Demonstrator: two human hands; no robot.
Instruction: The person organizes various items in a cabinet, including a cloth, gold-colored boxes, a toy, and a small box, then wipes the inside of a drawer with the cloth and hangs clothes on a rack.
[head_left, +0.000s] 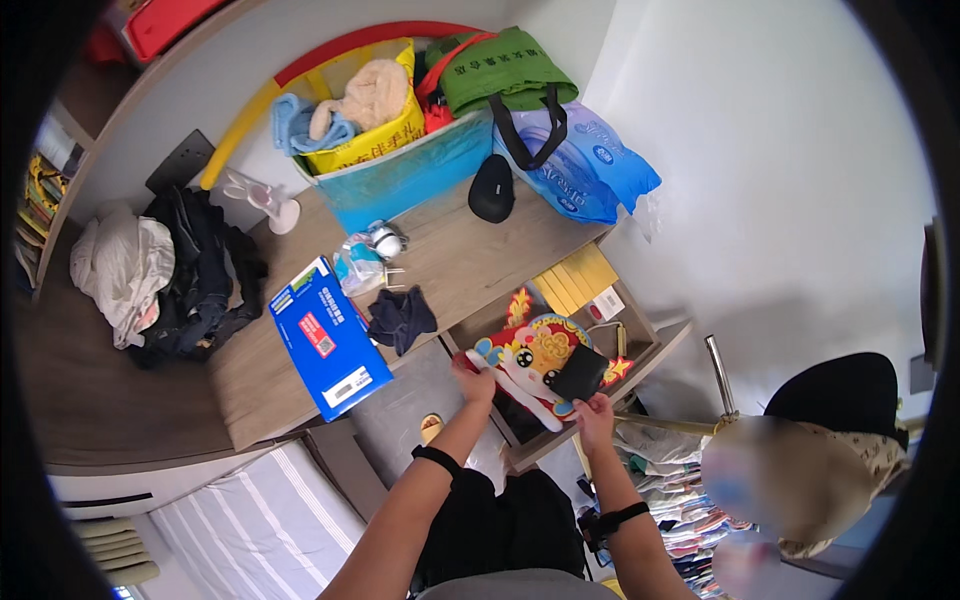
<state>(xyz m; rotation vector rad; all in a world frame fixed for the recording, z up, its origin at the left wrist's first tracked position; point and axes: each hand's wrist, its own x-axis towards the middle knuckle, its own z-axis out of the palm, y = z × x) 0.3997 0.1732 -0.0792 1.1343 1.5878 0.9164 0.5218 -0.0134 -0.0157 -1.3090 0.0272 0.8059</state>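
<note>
A red festive decoration (525, 367) with a cartoon animal face, gold patterns and a white fuzzy edge lies over the pulled-out drawer (645, 345). My left hand (474, 381) grips its left corner by the white trim. Over the right part of the face is a black flat case (580, 372), possibly a wallet. My right hand (595, 421) pinches the lower edge of this case, close to the decoration's lower right corner. Yellow boxes (576, 279) stand in a row at the drawer's back, beside a small white box (606, 304). The decoration hides much of the drawer's inside.
On the desk (442, 247) are a blue box (328, 337), dark cloth (403, 319), a black case (491, 189) and a blue bin (405, 184) with bags. Clothes (202, 270) are heaped at left. At right, a person (795, 480) is near hanging garments (690, 495).
</note>
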